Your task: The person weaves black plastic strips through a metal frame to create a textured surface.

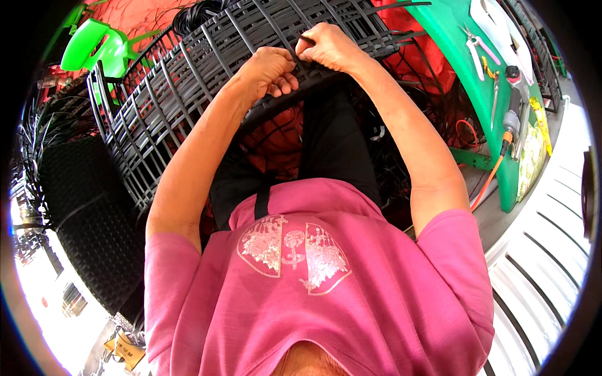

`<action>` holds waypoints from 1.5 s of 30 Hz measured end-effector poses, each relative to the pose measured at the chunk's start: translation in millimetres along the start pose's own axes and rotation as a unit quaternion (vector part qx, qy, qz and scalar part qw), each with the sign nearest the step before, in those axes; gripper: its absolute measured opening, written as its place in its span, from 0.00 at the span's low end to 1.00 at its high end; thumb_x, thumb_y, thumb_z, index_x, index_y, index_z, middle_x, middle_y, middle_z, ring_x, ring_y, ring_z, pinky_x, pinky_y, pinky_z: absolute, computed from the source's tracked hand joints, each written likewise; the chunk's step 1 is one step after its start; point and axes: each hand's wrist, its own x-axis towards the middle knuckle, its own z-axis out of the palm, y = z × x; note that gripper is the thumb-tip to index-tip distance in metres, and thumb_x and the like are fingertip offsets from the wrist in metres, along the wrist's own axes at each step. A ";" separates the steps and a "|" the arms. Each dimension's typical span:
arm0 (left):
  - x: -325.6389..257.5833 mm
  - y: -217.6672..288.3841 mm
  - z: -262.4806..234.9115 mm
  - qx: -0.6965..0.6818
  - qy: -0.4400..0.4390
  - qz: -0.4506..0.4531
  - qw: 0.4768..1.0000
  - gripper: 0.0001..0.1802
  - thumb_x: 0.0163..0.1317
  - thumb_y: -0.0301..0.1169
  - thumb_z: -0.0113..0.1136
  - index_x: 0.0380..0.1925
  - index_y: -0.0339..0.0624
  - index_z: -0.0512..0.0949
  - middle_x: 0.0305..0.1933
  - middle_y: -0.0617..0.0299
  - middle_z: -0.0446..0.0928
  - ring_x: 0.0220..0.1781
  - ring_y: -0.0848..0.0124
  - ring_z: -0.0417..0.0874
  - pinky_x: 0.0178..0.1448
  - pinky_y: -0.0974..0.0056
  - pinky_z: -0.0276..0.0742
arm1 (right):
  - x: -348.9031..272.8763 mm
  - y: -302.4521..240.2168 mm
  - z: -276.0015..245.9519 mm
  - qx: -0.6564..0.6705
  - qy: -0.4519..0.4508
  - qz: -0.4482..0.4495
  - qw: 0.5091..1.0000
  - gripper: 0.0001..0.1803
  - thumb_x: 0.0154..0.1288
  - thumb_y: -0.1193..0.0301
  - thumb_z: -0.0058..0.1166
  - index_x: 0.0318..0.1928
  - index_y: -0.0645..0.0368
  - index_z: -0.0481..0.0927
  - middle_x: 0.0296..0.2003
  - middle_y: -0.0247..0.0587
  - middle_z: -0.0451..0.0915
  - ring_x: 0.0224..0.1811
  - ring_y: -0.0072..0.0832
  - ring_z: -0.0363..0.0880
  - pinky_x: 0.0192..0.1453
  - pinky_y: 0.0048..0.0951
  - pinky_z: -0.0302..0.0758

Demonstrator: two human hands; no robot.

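A half-woven black wicker frame (207,69) of flat strips and bars lies across my lap, reaching up and to the left. Both hands work at its near edge, close together. My right hand (332,49) is closed in a pinch on a black strip (306,40), whose short end sticks out by the fingers. Just left of it, my left hand (271,70) is closed, thumb and forefinger together at the weave and the other fingers curled. What lies in that left pinch is hidden.
At the right stands a green table (453,39) with pink-handled snips (481,51), tweezers (495,100), a grey corded tool (512,116) and a yellow tape measure (540,125). A bright green plastic chair (91,47) is at the upper left. Finished black wicker (94,219) stands at the left.
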 end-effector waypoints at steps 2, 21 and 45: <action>-4.9 0.6 3.5 0.050 0.052 0.038 0.997 0.07 0.61 0.28 0.49 0.30 0.36 0.75 0.17 0.60 0.75 0.11 0.78 0.72 0.11 0.74 0.63 | -6.8 9.9 -1.1 0.090 0.016 0.018 0.996 0.08 0.54 0.71 0.61 0.35 0.60 0.83 0.23 0.27 0.77 0.25 0.14 0.70 0.29 0.20 0.67; -53.8 -24.7 -24.7 -0.016 0.165 0.128 0.978 0.13 0.66 0.29 0.47 0.45 0.33 0.74 0.20 0.60 0.76 0.14 0.79 0.74 0.15 0.76 0.66 | -7.8 -23.5 20.2 0.171 0.021 -0.028 0.985 0.08 0.58 0.71 0.60 0.38 0.61 0.83 0.22 0.26 0.76 0.23 0.13 0.68 0.28 0.18 0.66; -61.8 -14.2 -45.4 0.112 0.170 0.152 0.967 0.08 0.59 0.29 0.55 0.28 0.36 0.80 0.14 0.66 0.73 0.10 0.82 0.69 0.12 0.76 0.59 | -11.7 -49.7 40.3 0.096 0.057 -0.150 0.982 0.10 0.58 0.71 0.59 0.41 0.58 0.82 0.26 0.30 0.78 0.27 0.17 0.73 0.30 0.20 0.69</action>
